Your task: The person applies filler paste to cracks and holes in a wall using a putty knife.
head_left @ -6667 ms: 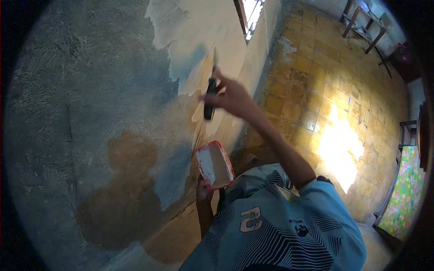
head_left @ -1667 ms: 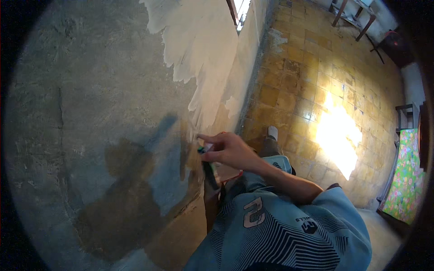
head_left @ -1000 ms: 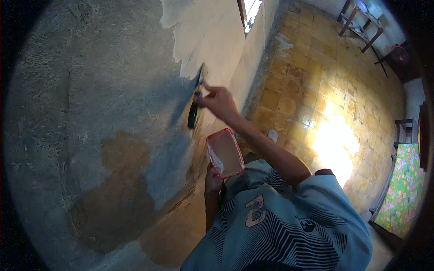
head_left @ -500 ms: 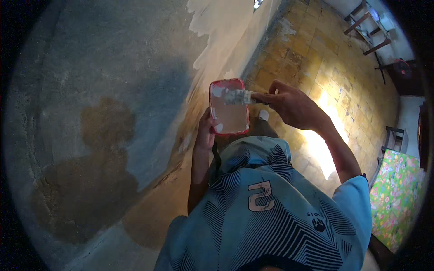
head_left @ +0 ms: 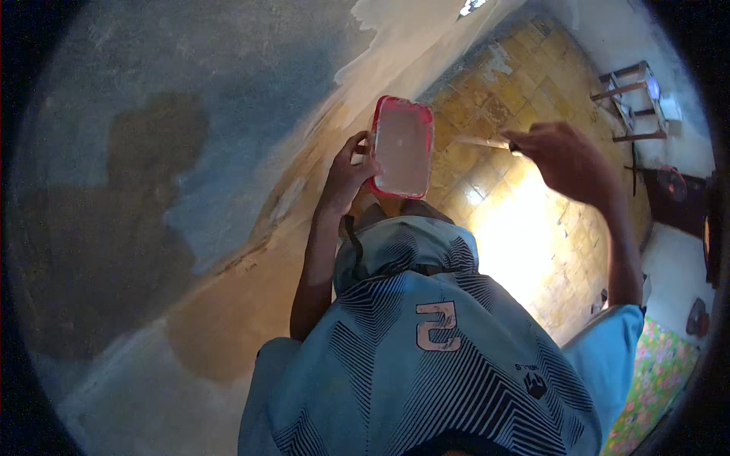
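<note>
In front of my body, my left hand (head_left: 351,173) grips the left rim of a red-edged rectangular tub (head_left: 403,148), thumb over the edge. Pale, milky paint fills much of the tub, and its walls are smeared. To the tub's right, my right hand (head_left: 566,159) is wrapped round the handle of a flat paintbrush (head_left: 480,141). The brush shows thin and edge-on, pointing left toward the tub without touching it. Motion slightly blurs the right hand.
A grey wall (head_left: 266,68) with a whitish painted patch (head_left: 395,38) fills the left side. Yellowish floor tiles (head_left: 487,91) lie right, brightly sunlit in part. Beyond are a wooden frame stand (head_left: 639,99), a fan (head_left: 672,182) and a flowered green cloth (head_left: 654,380).
The paintbrush has come out of the tub and moved right with my right hand. My left hand and the tub have shifted slightly up and right in view.
</note>
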The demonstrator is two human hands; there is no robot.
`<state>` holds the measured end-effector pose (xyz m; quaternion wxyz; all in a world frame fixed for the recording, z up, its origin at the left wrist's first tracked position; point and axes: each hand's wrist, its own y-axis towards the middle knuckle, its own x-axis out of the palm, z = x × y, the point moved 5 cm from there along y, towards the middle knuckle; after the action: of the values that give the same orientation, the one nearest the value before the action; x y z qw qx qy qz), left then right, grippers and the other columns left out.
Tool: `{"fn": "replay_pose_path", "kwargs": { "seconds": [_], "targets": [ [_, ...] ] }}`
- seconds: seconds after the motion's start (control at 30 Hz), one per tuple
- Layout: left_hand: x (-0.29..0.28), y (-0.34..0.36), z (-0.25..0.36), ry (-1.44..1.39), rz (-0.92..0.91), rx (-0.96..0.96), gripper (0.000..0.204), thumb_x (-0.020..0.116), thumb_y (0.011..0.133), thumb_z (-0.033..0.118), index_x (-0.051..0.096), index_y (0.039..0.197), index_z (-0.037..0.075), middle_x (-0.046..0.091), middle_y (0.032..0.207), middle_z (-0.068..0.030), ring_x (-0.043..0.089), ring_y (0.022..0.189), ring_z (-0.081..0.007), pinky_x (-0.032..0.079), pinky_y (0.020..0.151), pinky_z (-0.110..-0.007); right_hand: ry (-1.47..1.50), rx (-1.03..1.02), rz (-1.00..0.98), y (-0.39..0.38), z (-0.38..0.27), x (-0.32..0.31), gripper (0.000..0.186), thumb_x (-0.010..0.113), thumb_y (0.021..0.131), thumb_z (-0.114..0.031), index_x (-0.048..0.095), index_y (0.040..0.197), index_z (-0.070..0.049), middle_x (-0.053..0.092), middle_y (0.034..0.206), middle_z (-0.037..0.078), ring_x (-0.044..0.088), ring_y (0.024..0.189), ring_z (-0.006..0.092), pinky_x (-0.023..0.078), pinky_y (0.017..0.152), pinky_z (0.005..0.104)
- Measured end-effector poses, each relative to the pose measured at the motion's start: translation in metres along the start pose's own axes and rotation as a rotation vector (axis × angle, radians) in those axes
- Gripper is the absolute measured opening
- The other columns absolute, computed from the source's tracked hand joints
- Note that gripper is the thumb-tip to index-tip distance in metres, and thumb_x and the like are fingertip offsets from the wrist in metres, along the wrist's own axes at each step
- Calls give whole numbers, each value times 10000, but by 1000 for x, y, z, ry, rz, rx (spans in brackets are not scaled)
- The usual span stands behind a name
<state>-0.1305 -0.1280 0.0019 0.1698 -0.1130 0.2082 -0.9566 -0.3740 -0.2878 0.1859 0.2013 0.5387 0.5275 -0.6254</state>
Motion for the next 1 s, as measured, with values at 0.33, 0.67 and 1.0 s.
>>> {"fn": "replay_pose_path", "kwargs": {
  "seconds": [0.33, 0.67, 1.0],
  "targets": [
    [14, 12, -23, -34, -48, 45, 764, 717, 730, 121, 422, 1422, -9, 532, 1137, -103, 619, 950, -220, 540, 808, -319, 82, -62, -518, 128, -5, -57, 291, 481, 823, -44, 728, 964, 21, 651, 635, 131, 695, 548, 194, 576, 508, 314],
    [36, 12, -26, -68, 35, 39, 789, 743, 724, 128, 404, 1413, -51, 604, 1114, -147, 631, 957, -203, 533, 824, -304, -83, -486, -32, 105, 22, -18, 283, 553, 925, -30, 661, 1188, -28, 605, 857, 149, 627, 752, 259, 526, 716, 394],
    [41, 32, -46, 13, 25, 0, 669, 713, 786, 96, 448, 1390, -16, 601, 1115, -115, 639, 994, -207, 553, 857, -338, -106, -318, -91, 101, -5, 48, 344, 539, 917, -15, 612, 1251, -46, 591, 884, 155, 629, 699, 281, 539, 641, 403]
  ]
}}
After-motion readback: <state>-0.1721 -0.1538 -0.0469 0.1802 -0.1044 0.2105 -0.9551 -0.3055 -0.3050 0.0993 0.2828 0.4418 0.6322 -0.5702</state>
